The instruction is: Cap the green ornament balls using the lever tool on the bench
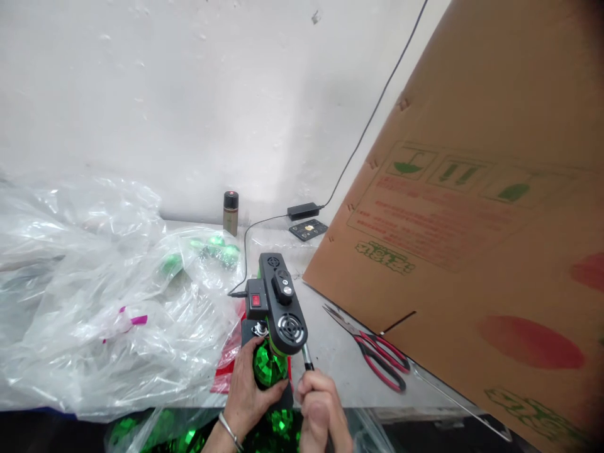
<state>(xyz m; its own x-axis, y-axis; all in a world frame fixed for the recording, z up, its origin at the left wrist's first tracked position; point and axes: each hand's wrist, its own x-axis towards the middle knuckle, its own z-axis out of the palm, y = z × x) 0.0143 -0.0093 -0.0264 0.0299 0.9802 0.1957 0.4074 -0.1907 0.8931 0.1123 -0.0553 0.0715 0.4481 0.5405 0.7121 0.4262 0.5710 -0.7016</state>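
Note:
A small black and green press machine (277,301) with a red switch stands at the table's front edge. My left hand (248,391) is wrapped round a shiny green faceted ball (267,366) and holds it under the machine's head. My right hand (319,409) is closed on the machine's black and silver lever handle (307,357), just right of the ball. A bracelet sits on my left wrist.
Clear plastic bags (108,302) with more green balls (221,248) lie to the left. Red-handled scissors (377,351) lie right of the machine. A large cardboard sheet (476,239) leans at the right. A small can (231,212), a power adapter (302,210) and its cable sit by the wall.

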